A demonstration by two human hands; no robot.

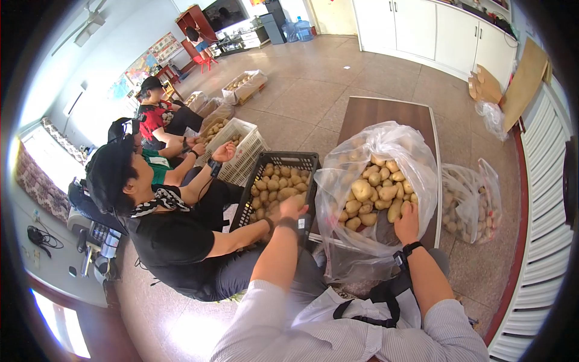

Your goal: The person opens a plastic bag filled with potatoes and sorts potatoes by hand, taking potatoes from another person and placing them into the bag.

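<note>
Head camera view: the wearer sits before a brown table (369, 112), where a clear plastic bag (424, 158) lies slumped with its mouth open toward them. Potatoes (381, 192) are heaped inside that mouth, and the right hand (408, 222) is in among them at the near right edge, fingers bent and touching the pile. I can't tell from where I stand whether it has closed on one.

Over to the left, a black plastic crate (292, 158) stands beside the table, well filled with loose potatoes. The left hand (292, 208) reaches over its near right corner, fingers pointing down and partly bunched; what it holds, if anything, I can't make out.

Just beside the wearer, a co-worker in a black T-shirt (170, 241) has one hand (224, 152) raised near a white slatted crate (260, 146), the other arm extending toward the black crate. On the floor right of the table sits another clear bag (490, 194) of potatoes.
</note>
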